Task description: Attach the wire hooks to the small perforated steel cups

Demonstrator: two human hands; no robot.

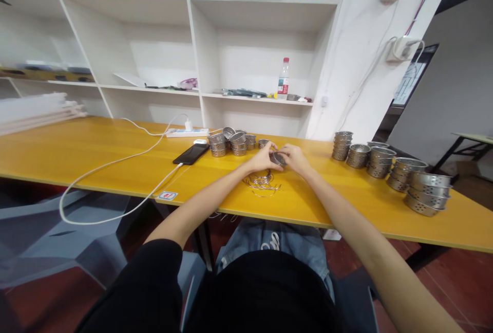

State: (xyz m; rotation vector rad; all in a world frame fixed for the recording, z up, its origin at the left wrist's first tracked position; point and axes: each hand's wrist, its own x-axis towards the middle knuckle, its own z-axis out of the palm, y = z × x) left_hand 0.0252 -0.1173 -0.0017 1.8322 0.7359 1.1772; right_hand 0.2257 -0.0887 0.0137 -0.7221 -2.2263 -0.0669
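Both of my hands meet over the yellow table around a small perforated metal cup (278,159), tilted with its round opening partly toward me. My left hand (264,157) wraps the cup's left side with curled fingers. At the cup's upper right edge, my right hand (295,157) has its fingers bent and pressed in; whether they also pinch a wire is too small to see. Just below my left hand lies a loose pile of thin bent metal wires (264,183). Behind my hands stands another metal cup (264,143), partly hidden by my left fingers.
Several metal cups (239,148) are stacked left of my hands, and taller cup stacks (427,194) line the table's right side. A black phone (191,154) on a white cable (111,160) lies near a power strip (181,133). White shelves (265,8) rise behind the table (127,153).
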